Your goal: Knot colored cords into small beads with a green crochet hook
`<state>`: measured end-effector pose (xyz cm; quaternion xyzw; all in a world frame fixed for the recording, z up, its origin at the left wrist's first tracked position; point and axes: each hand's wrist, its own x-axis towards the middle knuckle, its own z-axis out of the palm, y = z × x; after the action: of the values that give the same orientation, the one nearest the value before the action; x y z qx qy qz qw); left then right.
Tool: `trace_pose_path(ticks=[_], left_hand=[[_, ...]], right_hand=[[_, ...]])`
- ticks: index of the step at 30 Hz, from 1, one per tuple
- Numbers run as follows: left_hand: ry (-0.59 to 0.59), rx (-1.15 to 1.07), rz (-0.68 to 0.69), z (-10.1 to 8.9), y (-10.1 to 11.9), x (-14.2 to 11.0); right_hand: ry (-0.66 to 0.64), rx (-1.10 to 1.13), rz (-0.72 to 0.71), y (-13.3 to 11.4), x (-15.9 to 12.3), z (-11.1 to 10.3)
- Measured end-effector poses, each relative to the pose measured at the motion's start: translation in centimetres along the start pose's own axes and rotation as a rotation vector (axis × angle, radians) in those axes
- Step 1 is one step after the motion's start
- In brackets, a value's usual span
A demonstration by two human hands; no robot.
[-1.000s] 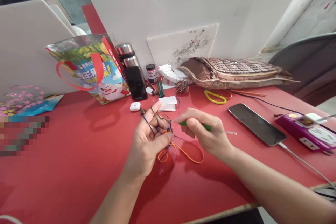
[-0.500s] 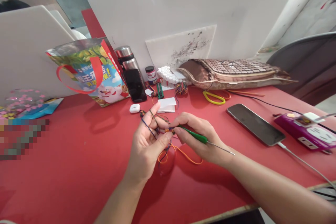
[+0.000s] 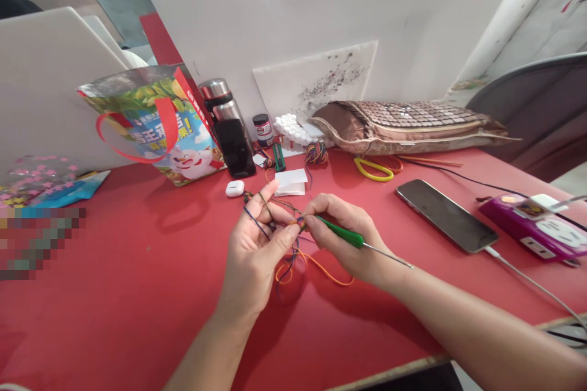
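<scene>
Between thumb and fingers, my left hand (image 3: 254,250) pinches a small multicoloured piece of cord work (image 3: 300,223). Dark blue and olive cord (image 3: 257,221) runs over its raised index finger. My right hand (image 3: 342,235) is closed around the green handle of a crochet hook (image 3: 349,236), whose metal shaft points back toward my right wrist. The hook's other end is at the cord work, its tip hidden by my fingers. Loose orange cord (image 3: 329,276) hangs in loops below my hands onto the red table (image 3: 151,305).
Behind my hands lie a folded white paper (image 3: 290,182), a white earphone case (image 3: 235,188) and a ball of multicoloured cord (image 3: 316,154). A propped black phone (image 3: 235,148) leans near a carrier bag (image 3: 156,134). At right are a charging phone (image 3: 447,215) and purple power strip (image 3: 536,229).
My right hand and the crochet hook have shifted slightly to the right, away from my left fingers. More of the cord work shows between the hands. My left hand has moved slightly left.
</scene>
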<state>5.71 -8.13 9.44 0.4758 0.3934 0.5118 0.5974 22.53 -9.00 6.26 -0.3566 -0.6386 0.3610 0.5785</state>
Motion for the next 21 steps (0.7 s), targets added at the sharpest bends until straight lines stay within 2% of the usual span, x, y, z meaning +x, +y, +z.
trace_pose_path(ticks=[9,17,21], left_hand=[[0.027,-0.02,-0.012,0.48,-0.26,-0.09],[0.053,-0.111,-0.062,0.63,0.19,0.06],[0.028,-0.11,-0.065,0.39,0.09,0.08]], right_hand=[[0.064,-0.041,-0.069,0.78,-0.44,0.6],[0.056,0.047,-0.045,0.75,-0.53,0.92],[0.061,0.112,-0.041,0.67,-0.51,1.04]])
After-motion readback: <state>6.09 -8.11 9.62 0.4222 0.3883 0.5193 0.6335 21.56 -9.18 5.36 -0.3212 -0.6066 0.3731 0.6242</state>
